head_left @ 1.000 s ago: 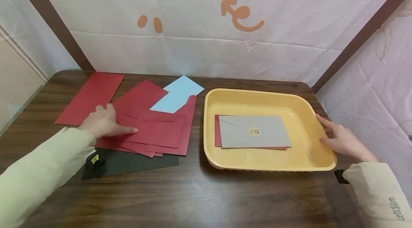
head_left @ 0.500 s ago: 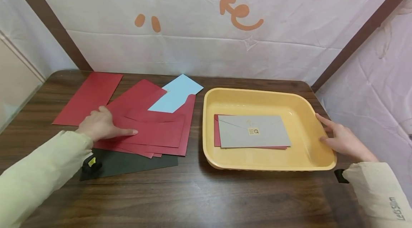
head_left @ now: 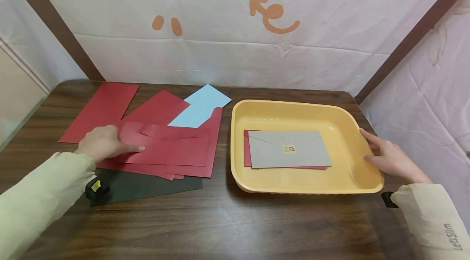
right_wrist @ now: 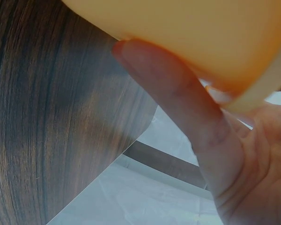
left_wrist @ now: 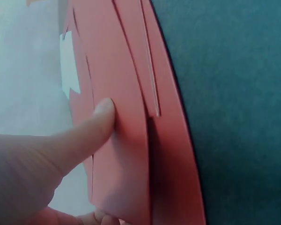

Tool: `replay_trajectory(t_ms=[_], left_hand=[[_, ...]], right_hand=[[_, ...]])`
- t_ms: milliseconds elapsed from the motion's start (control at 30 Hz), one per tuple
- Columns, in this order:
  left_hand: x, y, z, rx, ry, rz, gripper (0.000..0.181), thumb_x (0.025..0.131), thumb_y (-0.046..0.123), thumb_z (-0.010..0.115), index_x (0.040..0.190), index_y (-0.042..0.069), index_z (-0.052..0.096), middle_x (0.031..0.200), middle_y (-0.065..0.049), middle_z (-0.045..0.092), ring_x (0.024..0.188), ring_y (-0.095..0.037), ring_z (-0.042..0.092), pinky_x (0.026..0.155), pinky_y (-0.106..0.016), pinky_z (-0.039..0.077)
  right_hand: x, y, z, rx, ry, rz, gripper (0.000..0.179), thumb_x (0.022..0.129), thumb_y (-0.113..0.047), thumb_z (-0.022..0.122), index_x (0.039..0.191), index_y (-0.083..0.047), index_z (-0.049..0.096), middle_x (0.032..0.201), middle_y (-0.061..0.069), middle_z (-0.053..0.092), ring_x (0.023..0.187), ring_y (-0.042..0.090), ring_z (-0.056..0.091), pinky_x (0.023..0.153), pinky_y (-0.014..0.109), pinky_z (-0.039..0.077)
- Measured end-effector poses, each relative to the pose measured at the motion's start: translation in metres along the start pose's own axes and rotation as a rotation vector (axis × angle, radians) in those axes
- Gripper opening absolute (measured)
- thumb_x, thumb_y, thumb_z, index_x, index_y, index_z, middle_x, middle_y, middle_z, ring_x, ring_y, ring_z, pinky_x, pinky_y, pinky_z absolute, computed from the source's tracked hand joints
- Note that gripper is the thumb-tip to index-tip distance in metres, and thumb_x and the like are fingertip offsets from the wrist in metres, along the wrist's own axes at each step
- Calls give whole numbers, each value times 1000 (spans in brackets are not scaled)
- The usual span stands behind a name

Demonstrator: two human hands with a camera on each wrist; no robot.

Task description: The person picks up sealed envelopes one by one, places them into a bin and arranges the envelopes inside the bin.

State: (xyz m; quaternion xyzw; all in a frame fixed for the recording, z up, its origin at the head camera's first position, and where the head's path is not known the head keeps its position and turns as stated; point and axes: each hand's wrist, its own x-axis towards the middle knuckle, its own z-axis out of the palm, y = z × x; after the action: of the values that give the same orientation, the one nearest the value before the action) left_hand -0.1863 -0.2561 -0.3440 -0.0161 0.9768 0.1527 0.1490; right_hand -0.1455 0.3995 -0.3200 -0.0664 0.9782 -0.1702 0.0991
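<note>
My left hand [head_left: 100, 142] pinches the left end of a red envelope [head_left: 176, 150], which lies over a pile of other red envelopes. In the left wrist view the thumb [left_wrist: 91, 133] presses on the envelope's top face, with fingertips partly seen beneath it. My right hand [head_left: 394, 161] holds the right side wall of a yellow plastic tray [head_left: 308, 186]; the right wrist view shows the thumb [right_wrist: 164, 79] against the yellow wall. Inside the tray a grey envelope [head_left: 286, 156] with a small gold sticker lies on a red envelope [head_left: 247, 150].
Under the pile's front edge is a dark green-black envelope [head_left: 158, 188]. A light blue envelope [head_left: 205, 103] overlaps the pile at the back. Another red envelope [head_left: 100, 109] lies at far left on the wooden table [head_left: 235, 227]. A printed cloth [head_left: 220, 56] hangs behind.
My left hand has drawn slightly left and toward me, and the top red envelope has slid left with its left end lifted a little. The right hand and tray stay put.
</note>
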Motion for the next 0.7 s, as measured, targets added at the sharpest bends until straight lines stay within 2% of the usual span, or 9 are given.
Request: replay_trajectory(t_ms=[67,167,233,300,400,533,633,700], left_hand=[[1,-3,-2,-24,9,9,57,73,56,72,66,8,44,58,-2,38,57,-18,40,51,-30,31],[2,-5,-6,-69,42,31,48,76,45,73,63,10,43,56,1,37,58,-16,38,52,-29,29],[4,-6,-8,-100,52,37,42,79,39,72,65,9,46,57,2,39,60,-17,39,53,-29,30],[4,-7,-10,-138,38,35,36,81,34,70,72,5,51,58,2,44,62,-17,44,54,-29,33],[3,-7,-12,-202,-9,16,33,86,29,66,88,-1,53,58,3,47,63,-16,47,56,-29,36],[1,-11,-12,-308,-87,11,38,90,24,60,108,-9,49,73,-2,53,75,-19,50,63,-29,40],[0,-16,-15,-386,-174,13,49,93,21,53,124,-15,41,99,-13,55,88,-23,51,71,-30,43],[0,-18,-16,-421,-230,16,54,94,18,48,132,-18,33,112,-21,51,93,-24,50,76,-32,42]], right_hand=[[0,0,0,0,0,-1,78,83,-7,62,148,6,22,106,32,65,81,25,67,65,29,46],[1,0,0,5,-3,1,78,83,-7,62,148,6,21,107,33,65,80,25,67,64,28,46],[1,0,0,7,-7,2,78,84,-7,62,149,5,21,108,33,64,82,26,68,65,29,46],[2,0,0,8,-10,4,78,84,-7,63,149,5,20,109,34,64,84,29,68,66,30,47],[2,0,-1,7,-8,2,79,84,-7,63,149,4,20,109,34,63,89,33,67,67,31,47],[3,-1,-2,6,-6,1,78,84,-7,62,149,4,20,109,34,63,91,36,67,66,30,47],[4,-1,-2,2,-8,5,78,84,-7,62,149,4,21,110,34,63,91,36,67,66,31,47],[4,-1,-2,1,-9,4,78,84,-7,62,149,5,21,109,34,63,88,34,67,66,31,46]])
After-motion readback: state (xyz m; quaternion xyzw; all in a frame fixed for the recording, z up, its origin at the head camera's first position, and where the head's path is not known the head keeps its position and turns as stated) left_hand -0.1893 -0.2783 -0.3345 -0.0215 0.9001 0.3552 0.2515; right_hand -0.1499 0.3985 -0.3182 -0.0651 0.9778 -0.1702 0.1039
